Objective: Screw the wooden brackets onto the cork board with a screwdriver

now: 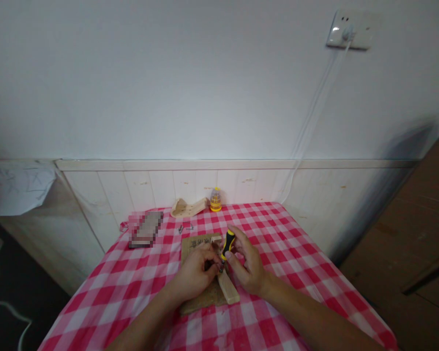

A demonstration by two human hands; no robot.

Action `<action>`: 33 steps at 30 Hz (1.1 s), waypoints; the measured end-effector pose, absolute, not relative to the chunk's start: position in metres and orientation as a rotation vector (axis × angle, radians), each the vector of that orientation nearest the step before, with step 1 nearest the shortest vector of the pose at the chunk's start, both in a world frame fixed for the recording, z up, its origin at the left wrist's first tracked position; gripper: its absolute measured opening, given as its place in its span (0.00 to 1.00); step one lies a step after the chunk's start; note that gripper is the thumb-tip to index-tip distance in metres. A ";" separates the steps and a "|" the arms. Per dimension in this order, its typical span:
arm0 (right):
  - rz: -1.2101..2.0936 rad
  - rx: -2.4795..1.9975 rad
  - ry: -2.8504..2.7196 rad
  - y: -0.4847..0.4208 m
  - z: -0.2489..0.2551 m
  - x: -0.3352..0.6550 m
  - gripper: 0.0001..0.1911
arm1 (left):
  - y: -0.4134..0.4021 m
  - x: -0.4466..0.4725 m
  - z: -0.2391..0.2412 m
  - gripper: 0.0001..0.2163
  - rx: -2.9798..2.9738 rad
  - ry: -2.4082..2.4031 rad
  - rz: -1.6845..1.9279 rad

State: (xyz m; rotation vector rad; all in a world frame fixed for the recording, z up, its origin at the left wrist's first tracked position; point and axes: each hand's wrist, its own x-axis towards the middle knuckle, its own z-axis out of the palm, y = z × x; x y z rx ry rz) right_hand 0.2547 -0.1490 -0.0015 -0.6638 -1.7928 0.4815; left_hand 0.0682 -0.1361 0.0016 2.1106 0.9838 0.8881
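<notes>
My right hand [249, 265] grips the black and yellow handle of a screwdriver [228, 245], which leans with its tip down. Below the tip lies a pale wooden piece [229, 288], a flat bar pointing toward me. My left hand [199, 272] is closed beside the screwdriver's shaft, thumb and fingertips pinched at the wood. What sits between those fingertips is too small to make out. Under the hands and the wood is a brown board or sheet of cardboard [195, 308] with dark writing along its far edge.
A curved wooden piece with holes [188, 208] stands at the back, next to a yellow cone-shaped bit holder [215, 200]. Small metal parts [181, 228] lie nearer. A pixelated slab [146, 229] lies left on the checked tablecloth [131, 282]. Behind is the wall [190, 97].
</notes>
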 end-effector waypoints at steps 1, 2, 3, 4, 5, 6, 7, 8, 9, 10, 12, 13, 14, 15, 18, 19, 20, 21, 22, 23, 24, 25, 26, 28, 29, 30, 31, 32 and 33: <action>0.473 -0.659 -1.795 -0.149 -0.002 0.254 0.29 | -0.136 0.068 0.001 0.07 2.109 0.981 0.891; 0.458 -0.660 -1.798 -0.149 -0.002 0.254 0.29 | -0.136 0.068 0.001 0.07 2.107 0.978 0.891; 0.438 -0.665 -1.801 -0.149 -0.002 0.254 0.30 | -0.136 0.068 0.001 0.07 2.106 0.978 0.890; 0.414 -0.673 -1.802 -0.149 -0.003 0.254 0.30 | -0.136 0.068 0.001 0.07 2.107 0.980 0.888; 0.389 -0.683 -1.802 -0.149 -0.003 0.253 0.30 | -0.137 0.068 0.002 0.07 2.109 0.983 0.887; 0.366 -0.692 -1.804 -0.149 -0.003 0.253 0.30 | -0.137 0.068 0.002 0.07 2.111 0.984 0.885; 0.345 -0.699 -1.803 -0.148 -0.003 0.253 0.30 | -0.137 0.068 0.003 0.07 2.110 0.983 0.887; 0.326 -0.704 -1.803 -0.148 -0.004 0.253 0.30 | -0.138 0.068 0.004 0.07 2.108 0.978 0.890; 0.309 -0.709 -1.802 -0.148 -0.004 0.253 0.30 | -0.138 0.068 0.004 0.07 2.105 0.972 0.894; 0.297 -0.710 -1.800 -0.148 -0.004 0.253 0.30 | -0.138 0.069 0.005 0.07 2.103 0.967 0.895; 0.283 -0.710 -1.792 -0.147 -0.004 0.253 0.31 | -0.138 0.069 0.005 0.07 2.103 0.968 0.894; 0.278 -0.710 -1.788 -0.147 -0.004 0.253 0.31 | -0.138 0.069 0.006 0.07 2.106 0.974 0.892; 0.276 -0.711 -1.785 -0.147 -0.004 0.252 0.31 | -0.138 0.069 0.006 0.07 2.109 0.980 0.885; 0.273 -0.710 -1.781 -0.146 -0.004 0.252 0.31 | -0.138 0.069 0.007 0.07 2.111 0.986 0.879; 0.265 -0.702 -1.776 -0.146 -0.005 0.252 0.31 | -0.139 0.070 0.009 0.08 2.106 0.990 0.867; 0.262 -0.700 -1.774 -0.146 -0.005 0.252 0.31 | -0.139 0.070 0.009 0.08 2.104 0.988 0.867; 0.259 -0.698 -1.773 -0.146 -0.005 0.252 0.31 | -0.140 0.070 0.010 0.08 2.103 0.984 0.867; 0.257 -0.698 -1.772 -0.146 -0.004 0.251 0.31 | -0.140 0.070 0.010 0.08 2.102 0.981 0.867; 0.258 -0.699 -1.771 -0.146 -0.004 0.251 0.31 | -0.140 0.070 0.010 0.08 2.103 0.976 0.866; 0.260 -0.699 -1.770 -0.146 -0.003 0.251 0.31 | -0.140 0.070 0.010 0.08 2.102 0.973 0.868; 0.261 -0.699 -1.769 -0.146 -0.003 0.251 0.31 | -0.140 0.070 0.010 0.08 2.100 0.969 0.871; 0.260 -0.700 -1.768 -0.146 -0.003 0.251 0.31 | -0.140 0.070 0.010 0.08 2.098 0.967 0.875; 0.259 -0.703 -1.768 -0.146 -0.004 0.252 0.30 | -0.140 0.070 0.009 0.08 2.096 0.967 0.879; 0.266 -0.708 -1.768 -0.145 -0.005 0.252 0.30 | -0.139 0.069 0.008 0.08 2.097 0.969 0.881; 0.280 -0.711 -1.761 -0.145 -0.007 0.252 0.30 | -0.139 0.069 0.007 0.08 2.095 0.969 0.887; 0.299 -0.715 -1.744 -0.144 -0.008 0.252 0.30 | -0.138 0.069 0.005 0.07 2.088 0.970 0.900; 0.319 -0.724 -1.714 -0.143 -0.010 0.252 0.30 | -0.137 0.069 0.003 0.06 2.072 0.978 0.922; 0.335 -0.738 -1.675 -0.141 -0.011 0.252 0.30 | -0.135 0.068 0.001 0.05 2.045 0.995 0.951; 0.344 -0.757 -1.633 -0.139 -0.012 0.251 0.29 | -0.133 0.068 -0.001 0.05 2.010 1.021 0.982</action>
